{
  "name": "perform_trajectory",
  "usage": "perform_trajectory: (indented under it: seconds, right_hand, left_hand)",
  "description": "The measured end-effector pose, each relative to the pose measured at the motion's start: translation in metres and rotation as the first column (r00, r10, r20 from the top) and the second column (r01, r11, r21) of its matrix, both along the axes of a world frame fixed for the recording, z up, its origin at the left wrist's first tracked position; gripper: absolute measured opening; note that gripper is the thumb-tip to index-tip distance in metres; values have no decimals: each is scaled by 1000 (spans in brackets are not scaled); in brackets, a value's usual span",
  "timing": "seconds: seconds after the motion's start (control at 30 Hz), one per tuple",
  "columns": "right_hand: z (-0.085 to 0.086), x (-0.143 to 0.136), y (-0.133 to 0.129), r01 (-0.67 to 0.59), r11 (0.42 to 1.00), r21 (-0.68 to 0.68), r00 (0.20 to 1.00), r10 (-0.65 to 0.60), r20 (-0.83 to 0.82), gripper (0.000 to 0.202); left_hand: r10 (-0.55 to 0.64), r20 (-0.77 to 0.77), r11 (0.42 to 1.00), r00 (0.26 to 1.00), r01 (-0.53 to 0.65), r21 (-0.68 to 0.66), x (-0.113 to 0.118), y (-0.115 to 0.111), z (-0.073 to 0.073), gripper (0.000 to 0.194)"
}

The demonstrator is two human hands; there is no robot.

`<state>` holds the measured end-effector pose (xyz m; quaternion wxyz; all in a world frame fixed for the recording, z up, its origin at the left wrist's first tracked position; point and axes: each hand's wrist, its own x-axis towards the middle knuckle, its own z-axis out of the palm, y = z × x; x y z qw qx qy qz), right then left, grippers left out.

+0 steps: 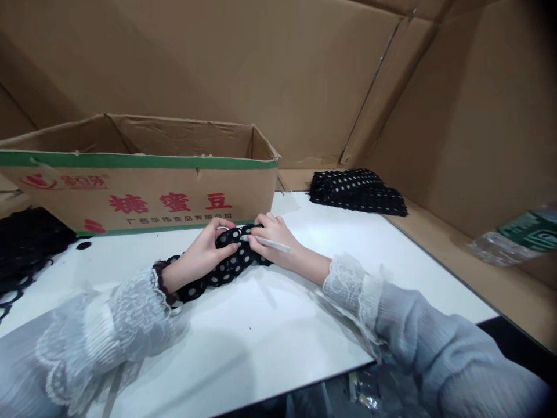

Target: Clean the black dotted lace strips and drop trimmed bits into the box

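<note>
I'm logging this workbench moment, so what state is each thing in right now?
Left hand: gripping the dotted cloth.
Right hand: on the cloth, holding a white stick.
Dotted cloth: bunched, lying on the table.
White stick: held flat across the right hand.
Box: open at the top, upright.
Cloth pile: stacked, untouched.
Table: white top, bears the cloth.

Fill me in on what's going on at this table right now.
A person in lacy pale sleeves works a strip of black polka-dot fabric on a white tabletop. The left hand pinches the fabric, and the right hand presses on it while holding a thin white stick-like tool. Right behind the hands stands an open cardboard box with red lettering. A pile of the same dotted fabric lies at the far right, and more dark material sits at the left edge.
</note>
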<state>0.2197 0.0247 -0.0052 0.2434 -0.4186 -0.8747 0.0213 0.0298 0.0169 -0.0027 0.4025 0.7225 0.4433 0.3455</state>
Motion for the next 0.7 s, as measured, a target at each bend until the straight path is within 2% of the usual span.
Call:
perform_trajectory:
  seconds: [0.07, 0.17, 0.3, 0.4, 0.53, 0.7]
  right_hand:
    - [3, 5, 2, -30, 998, -63, 999, 28, -37, 30]
    - [10, 16, 4, -103, 959, -263, 979, 52, -197, 32]
    - [17, 27, 0, -250, 836, -488, 946, 104, -308, 39]
    - [16, 28, -5, -287, 776, -562, 942, 121, -314, 43]
    - [12, 24, -8, -259, 801, -540, 949, 107, -295, 42]
    - [11, 23, -7, -239, 829, -506, 947, 82, -312, 34]
  left_hand:
    - [-12, 15, 998, 1000, 12, -54, -1, 0, 0, 38]
    - [-18, 47, 994, 999, 23, -104, -2, 2, 0, 42]
    - [4, 63, 994, 998, 3, -110, -2, 3, 0, 42]
    - [0, 46, 996, 999, 5, -93, -2, 3, 0, 42]
    - [-51, 6, 996, 999, 51, -73, -1, 2, 0, 43]
    - [-49, -166, 999, 985, 51, 7, 1, -3, 3, 46]
